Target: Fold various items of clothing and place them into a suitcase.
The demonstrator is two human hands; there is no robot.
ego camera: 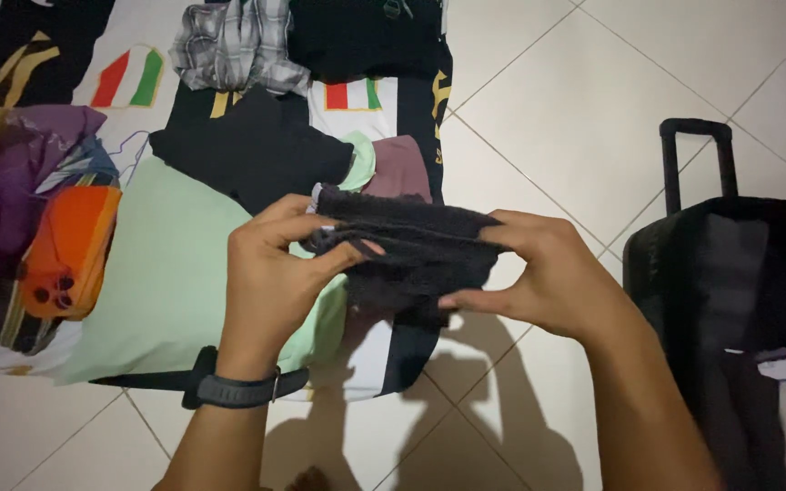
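Dark grey knitted cloth (411, 250), folded into a thick band, was held above the tiled floor (593, 100) between both hands. Left hand (270, 273) pinched its left end, thumb on top, fingers curled shut around the fabric. Right hand (539, 273) gripped the right end likewise. Below lay a pale green folded garment (156, 273); a black wheeled suitcase (739, 300) stood to the right.

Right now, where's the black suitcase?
In the head view, the black suitcase stands on the tiled floor at the right edge, handle raised, just right of the right hand holding the dark cloth.
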